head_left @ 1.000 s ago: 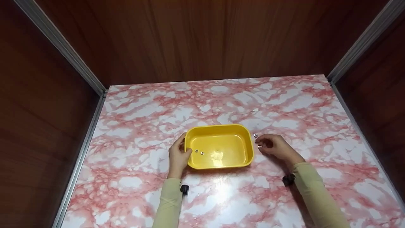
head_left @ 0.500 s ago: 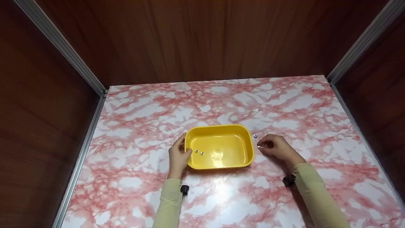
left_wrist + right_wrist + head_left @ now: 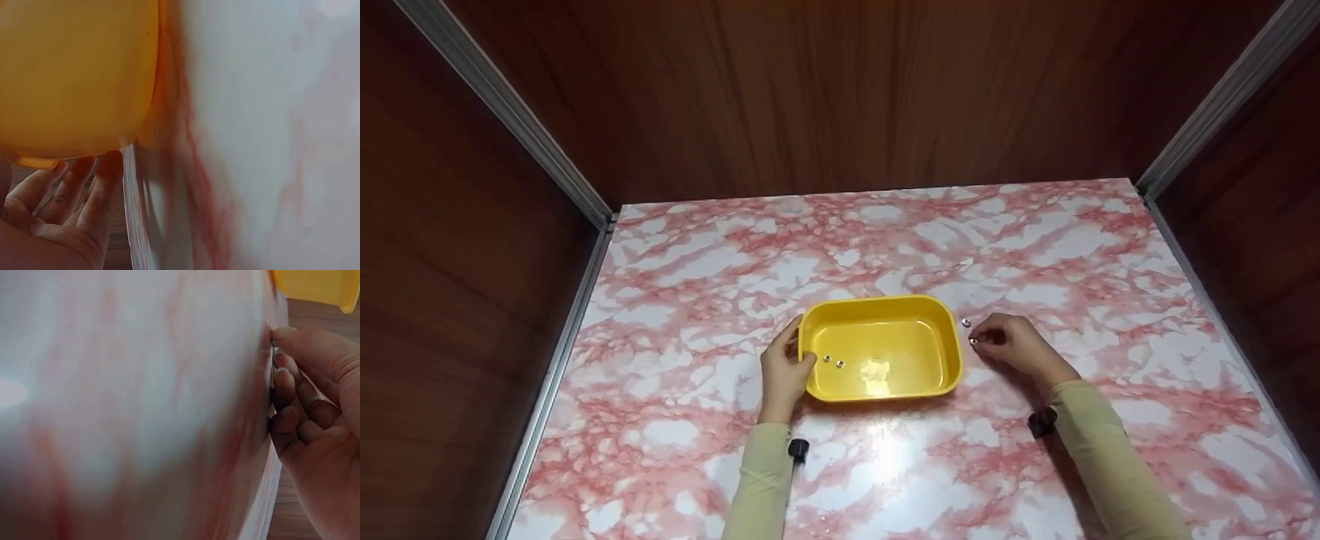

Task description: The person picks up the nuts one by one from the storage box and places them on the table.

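Room: dark wood panels (image 3: 810, 97) stand well beyond my fingers, grey metal strips (image 3: 499, 97) running along the corners.
Counter (image 3: 877, 247): marbled pink and white beneath both my hands, with a bright glare nearer me than my fingers.
Left hand (image 3: 784, 379): thumb over the rim, fingers curled against the outer wall, gripping one end of the yellow tub (image 3: 885, 341).
Right hand (image 3: 1020, 349): thumb and fingertips drawn together, pinching a small metal piece (image 3: 973, 342) near the tub's other end.
Loose piece (image 3: 967, 322): on the counter, just beyond my right fingertips.
Pair of pieces (image 3: 840, 364): inside the tub, beside my left thumb.
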`<state>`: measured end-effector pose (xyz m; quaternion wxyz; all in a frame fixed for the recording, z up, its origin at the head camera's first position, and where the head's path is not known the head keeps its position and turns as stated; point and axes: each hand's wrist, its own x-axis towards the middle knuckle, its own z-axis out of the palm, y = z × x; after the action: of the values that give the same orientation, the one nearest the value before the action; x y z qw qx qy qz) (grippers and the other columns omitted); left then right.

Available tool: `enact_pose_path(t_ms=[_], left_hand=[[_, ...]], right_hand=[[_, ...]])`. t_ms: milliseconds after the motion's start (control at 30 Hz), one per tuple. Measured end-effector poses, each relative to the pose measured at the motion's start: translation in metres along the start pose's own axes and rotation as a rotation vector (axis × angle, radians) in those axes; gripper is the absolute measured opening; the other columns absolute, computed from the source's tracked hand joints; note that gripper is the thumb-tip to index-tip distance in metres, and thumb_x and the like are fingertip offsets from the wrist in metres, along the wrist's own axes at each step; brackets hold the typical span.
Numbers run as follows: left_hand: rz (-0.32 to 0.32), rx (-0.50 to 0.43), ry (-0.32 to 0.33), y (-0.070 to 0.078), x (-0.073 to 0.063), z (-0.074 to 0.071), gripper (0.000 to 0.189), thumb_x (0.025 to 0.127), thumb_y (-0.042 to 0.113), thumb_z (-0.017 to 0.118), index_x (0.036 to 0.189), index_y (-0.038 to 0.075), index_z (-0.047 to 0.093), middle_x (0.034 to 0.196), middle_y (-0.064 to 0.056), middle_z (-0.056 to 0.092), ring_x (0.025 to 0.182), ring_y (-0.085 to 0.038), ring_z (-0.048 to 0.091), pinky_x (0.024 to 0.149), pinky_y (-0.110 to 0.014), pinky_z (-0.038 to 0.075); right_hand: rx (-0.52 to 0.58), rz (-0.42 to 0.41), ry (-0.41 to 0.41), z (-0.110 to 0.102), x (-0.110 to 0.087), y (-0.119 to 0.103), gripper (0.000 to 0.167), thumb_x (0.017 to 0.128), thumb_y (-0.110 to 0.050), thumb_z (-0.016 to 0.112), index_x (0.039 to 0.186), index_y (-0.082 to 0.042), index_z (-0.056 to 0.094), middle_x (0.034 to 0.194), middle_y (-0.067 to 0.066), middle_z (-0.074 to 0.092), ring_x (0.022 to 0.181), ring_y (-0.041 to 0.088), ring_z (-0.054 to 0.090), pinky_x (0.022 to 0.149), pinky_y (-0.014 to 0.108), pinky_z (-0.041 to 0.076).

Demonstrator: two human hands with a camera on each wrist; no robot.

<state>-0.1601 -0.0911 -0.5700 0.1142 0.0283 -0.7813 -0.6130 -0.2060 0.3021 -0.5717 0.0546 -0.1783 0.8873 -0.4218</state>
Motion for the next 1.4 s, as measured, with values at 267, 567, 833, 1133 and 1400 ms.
enact_pose_path(t_ms=[267, 567, 833, 1133, 1400], left_hand=[[-0.022, -0.012, -0.002, 0.003, -0.001, 0.001, 0.065, 0.073, -0.014, 0.061, 0.134, 0.007, 0.056, 0.113, -0.022, 0.064, 0.095, -0.034, 0.063, 0.077, -0.036, 0.055], [0.017, -0.051, -0.032, 0.038, -0.009, -0.008, 0.060, 0.072, -0.017, 0.058, 0.131, -0.008, 0.053, 0.112, -0.032, 0.060, 0.095, -0.047, 0.060, 0.076, -0.041, 0.056], [0.013, -0.072, -0.038, 0.039, -0.010, -0.008, 0.061, 0.072, -0.018, 0.055, 0.131, -0.008, 0.053, 0.110, -0.034, 0.060, 0.094, -0.047, 0.060, 0.074, -0.042, 0.056], [0.013, -0.066, -0.040, 0.040, -0.010, -0.008, 0.060, 0.072, -0.018, 0.056, 0.132, -0.008, 0.052, 0.108, -0.034, 0.060, 0.093, -0.047, 0.060, 0.072, -0.040, 0.056], [-0.016, -0.064, -0.045, 0.042, -0.011, -0.009, 0.061, 0.073, -0.018, 0.055, 0.133, -0.006, 0.052, 0.112, -0.033, 0.059, 0.097, -0.046, 0.060, 0.075, -0.037, 0.056]], right_hand=[[-0.011, 0.002, 0.015, 0.001, 0.006, -0.001, 0.012, 0.081, 0.000, 0.072, 0.092, -0.005, 0.074, 0.087, 0.004, 0.064, 0.079, 0.019, 0.058, 0.070, 0.024, 0.050], [0.008, -0.002, 0.015, 0.001, 0.006, 0.000, 0.013, 0.082, 0.000, 0.071, 0.094, -0.003, 0.073, 0.089, 0.007, 0.064, 0.081, 0.020, 0.059, 0.071, 0.023, 0.051], [0.044, 0.010, 0.005, 0.000, 0.004, 0.000, 0.017, 0.082, -0.001, 0.071, 0.099, -0.003, 0.072, 0.091, 0.008, 0.065, 0.082, 0.021, 0.059, 0.071, 0.023, 0.049], [0.119, 0.021, -0.004, -0.004, 0.000, 0.005, 0.027, 0.079, 0.002, 0.073, 0.106, -0.001, 0.069, 0.095, 0.012, 0.066, 0.084, 0.024, 0.060, 0.071, 0.021, 0.050], [0.239, 0.040, -0.112, -0.018, -0.008, -0.023, 0.036, 0.079, 0.013, 0.066, 0.115, 0.012, 0.059, 0.107, 0.029, 0.061, 0.097, 0.046, 0.057, 0.087, 0.049, 0.049]])
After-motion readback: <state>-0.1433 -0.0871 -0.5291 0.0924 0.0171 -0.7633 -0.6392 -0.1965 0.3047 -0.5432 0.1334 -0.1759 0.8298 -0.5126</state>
